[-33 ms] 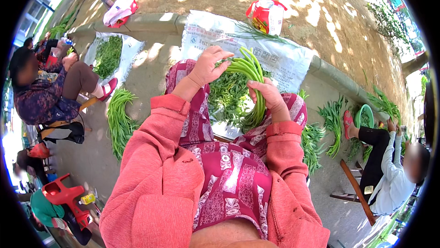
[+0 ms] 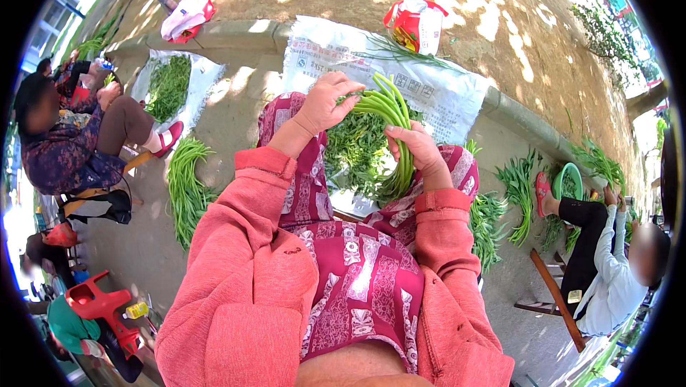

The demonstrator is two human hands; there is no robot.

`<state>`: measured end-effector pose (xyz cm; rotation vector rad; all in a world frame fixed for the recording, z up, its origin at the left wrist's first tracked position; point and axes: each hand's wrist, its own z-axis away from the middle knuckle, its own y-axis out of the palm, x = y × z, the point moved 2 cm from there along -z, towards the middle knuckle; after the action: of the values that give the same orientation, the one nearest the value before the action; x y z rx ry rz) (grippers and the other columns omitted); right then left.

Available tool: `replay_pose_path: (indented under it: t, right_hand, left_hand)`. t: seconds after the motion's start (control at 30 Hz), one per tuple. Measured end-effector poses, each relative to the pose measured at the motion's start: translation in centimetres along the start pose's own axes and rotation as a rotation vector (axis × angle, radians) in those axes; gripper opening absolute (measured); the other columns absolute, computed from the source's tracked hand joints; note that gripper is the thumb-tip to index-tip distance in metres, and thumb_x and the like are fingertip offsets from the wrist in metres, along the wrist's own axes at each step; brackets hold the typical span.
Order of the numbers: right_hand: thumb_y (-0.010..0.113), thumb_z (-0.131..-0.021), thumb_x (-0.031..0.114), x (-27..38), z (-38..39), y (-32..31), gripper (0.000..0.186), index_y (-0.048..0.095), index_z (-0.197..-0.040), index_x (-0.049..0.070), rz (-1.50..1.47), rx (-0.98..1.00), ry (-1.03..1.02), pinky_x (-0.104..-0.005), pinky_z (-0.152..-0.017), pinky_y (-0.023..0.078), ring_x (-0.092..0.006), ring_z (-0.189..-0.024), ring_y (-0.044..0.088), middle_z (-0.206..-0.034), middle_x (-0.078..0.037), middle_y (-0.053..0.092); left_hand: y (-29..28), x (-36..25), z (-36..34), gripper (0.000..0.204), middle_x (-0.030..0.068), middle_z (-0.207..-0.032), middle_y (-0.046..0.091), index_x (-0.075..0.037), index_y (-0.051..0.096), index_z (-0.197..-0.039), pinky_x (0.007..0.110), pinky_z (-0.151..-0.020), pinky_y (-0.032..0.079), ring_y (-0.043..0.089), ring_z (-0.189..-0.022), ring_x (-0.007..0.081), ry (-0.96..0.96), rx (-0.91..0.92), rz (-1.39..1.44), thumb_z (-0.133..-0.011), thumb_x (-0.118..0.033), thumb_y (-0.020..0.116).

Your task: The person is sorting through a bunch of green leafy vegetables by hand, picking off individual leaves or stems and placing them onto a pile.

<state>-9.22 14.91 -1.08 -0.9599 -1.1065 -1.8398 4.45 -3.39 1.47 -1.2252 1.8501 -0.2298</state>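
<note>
My right hand is closed around a bunch of long green leafy-vegetable stalks, which arches up and over toward the left. My left hand has its fingers bent and pinched at the stalks' left ends, partly hiding them. Between my patterned knees, below the bunch, a pile of loose greens lies on a white woven sack with print on it.
More greens lie left and right. A red and white bag stands behind the sack beyond the curb. Seated people work at left and right, near a green basin and red stool.
</note>
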Motion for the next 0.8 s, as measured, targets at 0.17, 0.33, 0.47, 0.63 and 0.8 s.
replay_pose_path:
  t: [0.17,0.33,0.47,0.63,0.8]
  right_hand:
    - [0.063,-0.088,0.020,0.0,0.0,0.1,0.016,0.057,-0.084,0.005,0.009,-0.009,0.014,-0.0229,-0.040,0.040,-0.0107,-0.044,0.049,-0.059,-0.003,0.054]
    - [0.065,-0.087,0.023,-0.2,-0.1,0.0,0.018,0.058,-0.086,0.006,0.047,-0.009,0.030,-0.0227,-0.041,0.039,-0.0091,-0.044,0.049,-0.058,0.000,0.053]
    - [0.066,-0.086,0.023,-0.2,-0.1,-0.2,0.018,0.059,-0.086,0.006,0.058,-0.003,0.030,-0.0232,-0.041,0.039,-0.0095,-0.044,0.049,-0.058,0.000,0.053]
    - [0.066,-0.087,0.023,-0.2,0.0,-0.1,0.018,0.059,-0.087,0.006,0.071,-0.017,0.032,-0.0234,-0.041,0.039,-0.0097,-0.045,0.049,-0.059,0.000,0.053]
    - [0.066,-0.087,0.022,0.0,0.1,0.2,0.017,0.059,-0.087,0.006,0.079,-0.043,0.059,-0.0237,-0.041,0.039,-0.0098,-0.045,0.049,-0.059,0.000,0.053]
  left_hand:
    - [0.3,0.2,0.2,0.012,0.0037,-0.079,0.057,-0.010,0.069,-0.088,0.038,-0.075,0.043,0.056,-0.080,0.0253,0.063,0.076,-0.150,-0.076,-0.011,0.068]
    - [0.8,0.4,0.5,0.007,0.0027,-0.080,0.056,-0.010,0.068,-0.083,0.037,-0.078,0.041,0.054,-0.082,0.0241,0.093,0.126,-0.223,-0.077,-0.013,0.066]
    - [1.0,0.0,0.6,0.006,0.0028,-0.079,0.055,-0.010,0.067,-0.081,0.038,-0.081,0.040,0.053,-0.084,0.0243,0.113,0.159,-0.266,-0.078,-0.014,0.065]
    - [0.9,-0.3,0.5,0.004,0.0036,-0.078,0.054,-0.010,0.064,-0.077,0.039,-0.081,0.040,0.053,-0.083,0.0244,0.122,0.188,-0.279,-0.076,-0.013,0.064]
    - [0.8,-0.6,0.4,0.007,0.0052,-0.073,0.052,-0.007,0.062,-0.075,0.037,-0.076,0.040,0.052,-0.078,0.0255,0.193,0.110,-0.269,-0.069,-0.007,0.064]
